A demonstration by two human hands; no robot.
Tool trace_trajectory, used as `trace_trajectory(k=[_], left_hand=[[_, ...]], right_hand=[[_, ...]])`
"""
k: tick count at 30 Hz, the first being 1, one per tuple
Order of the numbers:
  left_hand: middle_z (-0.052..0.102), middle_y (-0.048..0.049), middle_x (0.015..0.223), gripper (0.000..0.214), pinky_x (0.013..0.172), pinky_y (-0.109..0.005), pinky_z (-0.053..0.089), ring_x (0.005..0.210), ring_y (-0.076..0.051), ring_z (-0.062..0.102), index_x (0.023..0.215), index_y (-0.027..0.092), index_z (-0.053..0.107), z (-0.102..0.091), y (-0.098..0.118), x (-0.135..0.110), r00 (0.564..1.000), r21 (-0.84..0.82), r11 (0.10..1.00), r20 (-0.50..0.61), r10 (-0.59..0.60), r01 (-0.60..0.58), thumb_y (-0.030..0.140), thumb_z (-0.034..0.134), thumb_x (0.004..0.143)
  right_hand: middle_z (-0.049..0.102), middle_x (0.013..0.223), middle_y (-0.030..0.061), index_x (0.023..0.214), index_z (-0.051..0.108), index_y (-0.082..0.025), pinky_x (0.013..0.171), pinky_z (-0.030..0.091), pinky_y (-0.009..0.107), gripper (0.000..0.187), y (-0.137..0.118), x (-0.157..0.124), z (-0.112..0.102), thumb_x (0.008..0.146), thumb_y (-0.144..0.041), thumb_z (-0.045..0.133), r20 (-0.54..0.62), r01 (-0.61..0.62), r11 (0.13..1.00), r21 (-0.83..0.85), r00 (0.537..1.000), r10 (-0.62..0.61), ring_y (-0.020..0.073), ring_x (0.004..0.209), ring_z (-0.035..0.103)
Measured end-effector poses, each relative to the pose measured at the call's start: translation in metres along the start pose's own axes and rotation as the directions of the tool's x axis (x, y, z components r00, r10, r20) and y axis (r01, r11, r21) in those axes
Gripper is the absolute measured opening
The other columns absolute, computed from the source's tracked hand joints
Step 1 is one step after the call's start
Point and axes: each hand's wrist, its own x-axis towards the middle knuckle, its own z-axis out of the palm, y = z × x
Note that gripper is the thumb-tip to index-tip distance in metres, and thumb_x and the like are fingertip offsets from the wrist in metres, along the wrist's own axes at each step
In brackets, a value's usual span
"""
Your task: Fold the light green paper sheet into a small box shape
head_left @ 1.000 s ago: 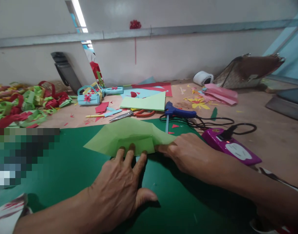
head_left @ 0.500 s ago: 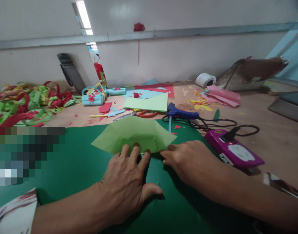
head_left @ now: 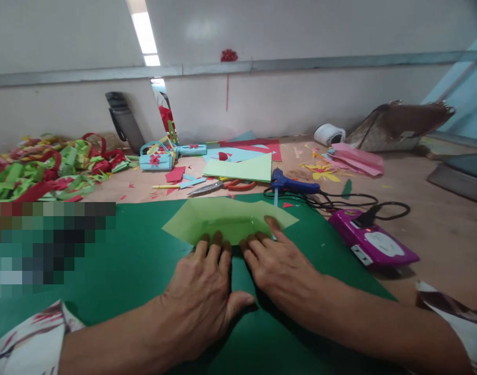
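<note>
A folded light green paper [head_left: 226, 219] lies on a dark green sheet [head_left: 117, 271] in front of me. My left hand [head_left: 203, 297] lies flat, fingers stretched out, with the fingertips pressing the near edge of the paper. My right hand [head_left: 277, 265] lies beside it, fingers spread flat on the paper's near right part. Both hands press the fold down and hold nothing.
Behind the paper lie scissors [head_left: 218, 186], a blue glue gun [head_left: 291, 184] with black cord, a purple power strip [head_left: 373, 244], a stack of green paper [head_left: 240, 169], a small blue paper basket [head_left: 156, 159] and a heap of red and green strips [head_left: 47, 166]. A bag [head_left: 398, 122] stands at the right.
My right hand has moved left from the paper's right corner onto its near edge, next to the left hand. The paper now lies flatter.
</note>
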Motion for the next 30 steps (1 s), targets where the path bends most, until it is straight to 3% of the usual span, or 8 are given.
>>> trace_trajectory(k=[5,13,18,22,26,30], left_hand=[[0.056,-0.0206,0.103,0.066,0.078,-0.046,0.048,0.1,-0.035,0.052,0.117,0.006,0.055,0.001,-0.004,-0.005,1.0,0.056,0.998,0.022,-0.005,0.003,0.059,0.029,0.087],[0.057,-0.0233,0.096,0.074,0.071,-0.047,0.049,0.091,-0.036,0.054,0.112,0.0,0.057,0.002,-0.003,-0.002,1.0,0.066,0.998,0.003,0.012,-0.012,0.063,0.029,0.085],[0.056,-0.0221,0.092,0.074,0.07,-0.046,0.048,0.091,-0.036,0.053,0.107,0.001,0.059,0.002,-0.004,0.0,0.999,0.06,0.998,0.014,0.03,-0.031,0.064,0.026,0.084],[0.055,-0.023,0.097,0.079,0.071,-0.047,0.048,0.093,-0.037,0.052,0.114,0.002,0.055,0.0,-0.005,-0.002,1.0,0.048,0.999,-0.003,0.026,-0.026,0.068,0.024,0.082],[0.056,-0.0193,0.096,0.08,0.071,-0.048,0.047,0.089,-0.035,0.052,0.119,0.006,0.053,-0.002,-0.005,-0.002,0.997,0.041,0.998,-0.055,0.045,-0.043,0.071,0.026,0.08],[0.055,-0.0142,0.096,0.072,0.069,-0.046,0.047,0.089,-0.033,0.051,0.115,0.012,0.056,-0.001,-0.006,0.0,0.989,0.035,0.999,-0.146,0.022,-0.017,0.069,0.031,0.08]], right_hand=[[0.06,0.081,0.005,0.097,0.063,-0.014,0.1,0.021,0.055,0.023,0.006,0.008,-0.006,0.08,-0.009,0.048,0.03,0.059,0.998,0.008,0.998,-0.06,0.0208,0.075,0.055],[0.058,0.09,0.007,0.115,0.055,-0.017,0.103,0.012,0.056,0.035,0.006,0.015,0.003,0.082,-0.014,0.047,0.015,0.114,0.993,0.013,0.993,-0.114,0.0224,0.086,0.054],[0.058,0.086,0.0056,0.09,0.065,-0.016,0.102,0.012,0.056,0.018,0.013,0.011,0.001,0.081,-0.013,0.051,-0.033,0.128,0.991,-0.035,0.991,-0.129,0.0231,0.087,0.05],[0.058,0.084,0.005,0.076,0.067,-0.019,0.104,0.006,0.055,0.015,0.018,0.005,0.002,0.078,-0.012,0.054,-0.053,0.122,0.987,-0.104,0.99,-0.128,0.0252,0.092,0.047],[0.059,0.084,0.0054,0.075,0.068,-0.018,0.105,0.004,0.053,0.013,0.016,0.005,0.001,0.078,-0.014,0.056,-0.072,0.15,0.981,-0.122,0.985,-0.159,0.0264,0.093,0.047],[0.059,0.089,0.0063,0.09,0.067,-0.016,0.105,0.008,0.053,0.018,0.012,0.011,-0.004,0.08,-0.014,0.053,-0.023,0.117,0.992,-0.053,0.993,-0.119,0.0234,0.09,0.048]])
